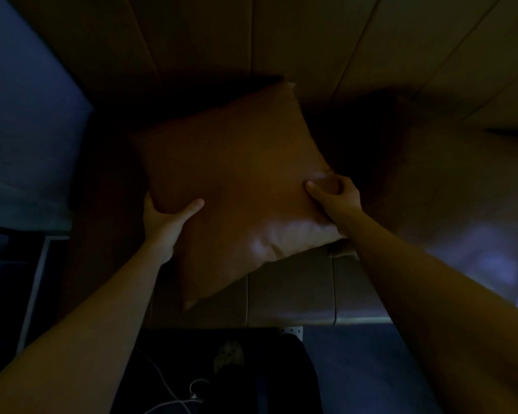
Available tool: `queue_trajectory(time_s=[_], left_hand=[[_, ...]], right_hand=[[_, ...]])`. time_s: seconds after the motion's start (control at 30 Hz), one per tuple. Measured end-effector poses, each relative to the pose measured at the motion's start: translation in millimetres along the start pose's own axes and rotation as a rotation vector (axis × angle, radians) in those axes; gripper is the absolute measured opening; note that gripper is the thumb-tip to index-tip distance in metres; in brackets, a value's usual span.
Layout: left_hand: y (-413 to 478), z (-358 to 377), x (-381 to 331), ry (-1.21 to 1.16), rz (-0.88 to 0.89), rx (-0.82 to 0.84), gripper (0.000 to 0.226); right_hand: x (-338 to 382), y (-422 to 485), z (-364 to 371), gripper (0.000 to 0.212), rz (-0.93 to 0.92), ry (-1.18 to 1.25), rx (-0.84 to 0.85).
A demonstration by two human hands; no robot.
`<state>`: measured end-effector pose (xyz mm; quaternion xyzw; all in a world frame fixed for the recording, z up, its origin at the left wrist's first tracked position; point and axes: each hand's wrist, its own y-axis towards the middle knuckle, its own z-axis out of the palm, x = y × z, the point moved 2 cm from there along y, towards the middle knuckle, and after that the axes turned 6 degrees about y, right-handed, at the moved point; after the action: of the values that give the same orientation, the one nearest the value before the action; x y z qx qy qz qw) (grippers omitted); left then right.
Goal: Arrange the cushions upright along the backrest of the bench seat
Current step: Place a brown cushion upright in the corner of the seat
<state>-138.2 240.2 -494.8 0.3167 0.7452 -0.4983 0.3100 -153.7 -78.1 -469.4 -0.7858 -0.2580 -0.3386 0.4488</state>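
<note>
Forearms lead to grips: left hand (165, 222) and right hand (337, 194) closed on cushion (237, 180), held tilted above bench seat (290, 294) front edge, short of backrest (311, 40). Upright placement remains; other cushions indiscernible.

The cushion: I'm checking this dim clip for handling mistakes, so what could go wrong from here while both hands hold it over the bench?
1. The cushion is held tilted, one corner low over the seat's front edge; released now, it could fall flat or slide off instead of standing.
2. The right hand only pinches an edge, and the left hand cups another, so the slick cover may slip.
3. Cables lie on the floor by the feet, a possible trip.
</note>
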Motion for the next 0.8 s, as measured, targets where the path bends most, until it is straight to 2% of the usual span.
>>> queue_trajectory(time_s=[0.17,0.27,0.4,0.53,0.67,0.8], left_hand=[[6,-7,9,0.05,-0.065,0.07,0.12],[7,-9,8,0.057,-0.099,0.13,0.124],[5,-10,5,0.068,-0.097,0.129,0.124],[-4,-11,-1,0.085,-0.118,0.116,0.121],[-17,-3,-26,0.193,-0.108,0.008,0.118],[-37,31,-58,0.453,0.057,-0.088,0.11]], right_hand=[[-12,9,13,0.115,0.011,-0.105,0.063],[-16,13,14,0.118,0.026,-0.154,0.063],[-14,8,15,0.119,0.03,-0.189,0.032],[-11,-1,10,0.096,0.009,-0.194,0.026],[-5,-9,-12,0.074,0.008,-0.148,0.005],[0,-3,-65,0.066,0.011,-0.102,-0.109]])
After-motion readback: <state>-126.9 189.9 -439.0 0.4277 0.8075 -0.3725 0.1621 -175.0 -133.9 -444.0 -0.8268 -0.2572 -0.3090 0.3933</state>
